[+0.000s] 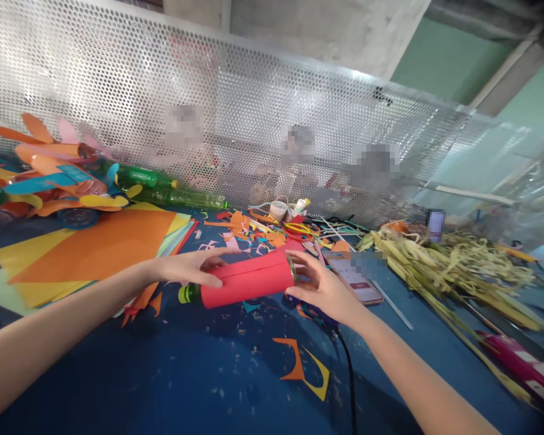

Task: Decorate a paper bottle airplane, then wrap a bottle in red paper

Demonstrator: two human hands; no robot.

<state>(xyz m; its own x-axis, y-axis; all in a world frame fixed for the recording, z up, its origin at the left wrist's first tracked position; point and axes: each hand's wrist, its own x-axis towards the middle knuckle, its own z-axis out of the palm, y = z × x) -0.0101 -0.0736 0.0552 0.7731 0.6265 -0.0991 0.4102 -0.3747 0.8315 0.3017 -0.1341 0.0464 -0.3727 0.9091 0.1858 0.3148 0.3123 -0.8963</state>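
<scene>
A plastic bottle wrapped in red paper point(249, 280) is held on its side over the blue table, its yellow-green cap point(187, 294) pointing left. My left hand point(194, 267) is closed on the wrapped bottle near the cap end, thumb on top of the paper. At the bottle's base, my right hand point(320, 284) has its fingers curled round the rim. A seam in the red paper runs lengthwise along the upper side. Beneath my right hand lies a dark blue object with a black cable point(350, 368), partly hidden.
Coloured sheets point(104, 248) and a flower-decorated bottle car point(79, 214) are at left, with green bottles point(176, 196) behind. Paper scraps point(240, 226) lie mid-table, near a phone point(356, 278). Dried husks point(417, 260) spread at right. A perforated metal screen point(254, 109) stands behind.
</scene>
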